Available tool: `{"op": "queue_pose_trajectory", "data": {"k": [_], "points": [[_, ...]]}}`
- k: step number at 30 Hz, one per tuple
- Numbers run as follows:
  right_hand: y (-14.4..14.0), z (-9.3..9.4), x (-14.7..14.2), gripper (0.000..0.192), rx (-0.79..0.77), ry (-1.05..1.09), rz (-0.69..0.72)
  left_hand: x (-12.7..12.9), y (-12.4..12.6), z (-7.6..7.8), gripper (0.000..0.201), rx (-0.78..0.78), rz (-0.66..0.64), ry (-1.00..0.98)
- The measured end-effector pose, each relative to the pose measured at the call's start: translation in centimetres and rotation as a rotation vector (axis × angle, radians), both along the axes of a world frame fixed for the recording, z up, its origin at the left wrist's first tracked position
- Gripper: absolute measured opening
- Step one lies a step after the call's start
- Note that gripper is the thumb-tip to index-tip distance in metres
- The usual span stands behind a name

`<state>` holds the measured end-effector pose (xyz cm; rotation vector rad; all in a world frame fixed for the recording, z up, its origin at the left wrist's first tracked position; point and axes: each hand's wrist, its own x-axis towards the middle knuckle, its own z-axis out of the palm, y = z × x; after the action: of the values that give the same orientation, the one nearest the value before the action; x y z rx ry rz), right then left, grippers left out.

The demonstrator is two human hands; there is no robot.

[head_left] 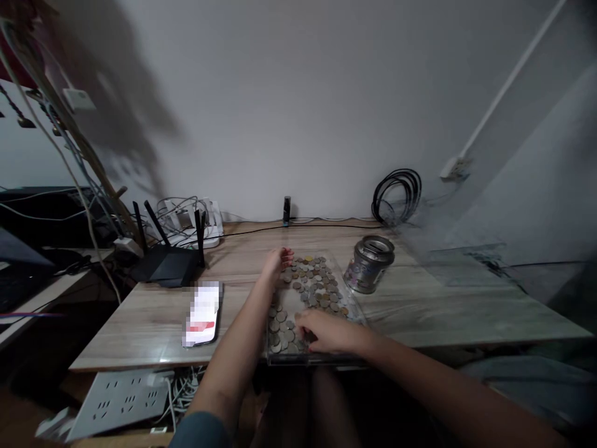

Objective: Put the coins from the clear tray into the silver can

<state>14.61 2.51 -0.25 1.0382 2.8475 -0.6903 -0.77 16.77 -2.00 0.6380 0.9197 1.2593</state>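
Note:
A shallow clear tray (pixel 359 317) lies at the front of the desk with many coins in it. One group of coins (pixel 319 283) spreads over its far and right part. A second group of coins (pixel 282 333) sits at the near left, with a bare strip between the two. My left hand (pixel 278 260) is at the tray's far left, fingers loosely bent and apart, nothing visible in them. Over the near coins, my right hand (pixel 321 330) points down with bent fingers drawn together; whether a coin is between them is hidden.
A round metal tin (pixel 369 264) with a slotted lid stands right of the tray. Left are a lit phone (pixel 203 313) and a black router (pixel 168 264). Behind are a small dark bottle (pixel 286 211) and a coiled black cable (pixel 396 194). A power strip (pixel 121 401) sits below the desk.

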Motion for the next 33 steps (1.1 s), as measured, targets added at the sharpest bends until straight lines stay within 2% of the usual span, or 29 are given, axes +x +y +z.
{"op": "queue_pose_trajectory", "data": {"k": [3, 8, 10, 13, 16, 18, 20, 22, 24, 30, 33], "points": [[-0.3, 0.3, 0.4, 0.026, -0.042, -0.045, -0.022, 0.2, -0.1, 0.0, 0.014, -0.003, -0.018, -0.010], [0.3, 0.2, 0.8, 0.012, -0.086, -0.139, 0.002, 0.4, -0.6, 0.4, 0.014, -0.023, -0.078, -0.054], [0.6, 0.1, 0.9, 0.011, -0.152, -0.164, 0.021, 0.3, -0.8, 0.6, 0.014, -0.037, -0.134, -0.084], [1.1, 0.1, 1.1, 0.010, -0.281, -0.161, 0.021, 0.1, -1.1, 0.8, 0.015, -0.081, -0.258, -0.240], [2.7, 0.7, 1.2, 0.008, -0.295, -0.059, -0.072, 0.1, -1.3, 0.7, 0.018, -0.137, -0.337, -0.363], [4.8, 1.7, 1.0, 0.007, -0.232, 0.090, -0.168, 0.4, -1.5, 0.5, 0.022, -0.168, -0.403, -0.316], [7.3, 2.9, 0.7, 0.008, -0.162, 0.228, -0.270, 0.8, -1.6, 0.5, 0.028, -0.188, -0.525, -0.242], [9.7, 3.9, 0.0, 0.007, -0.100, 0.276, -0.377, 1.2, -1.7, 0.5, 0.033, -0.211, -0.665, -0.186], [11.5, 4.6, -0.6, 0.005, -0.055, 0.243, -0.477, 1.4, -1.7, 0.6, 0.036, -0.233, -0.740, -0.146], [12.6, 4.7, -1.2, 0.017, -0.140, 0.253, -0.555, 1.3, -1.3, 0.6, 0.037, -0.266, -0.664, -0.020], [12.4, 4.2, -0.6, 0.022, -0.113, 0.279, -0.601, 1.4, -1.3, 0.5, 0.037, -0.240, -0.671, -0.037]]}}
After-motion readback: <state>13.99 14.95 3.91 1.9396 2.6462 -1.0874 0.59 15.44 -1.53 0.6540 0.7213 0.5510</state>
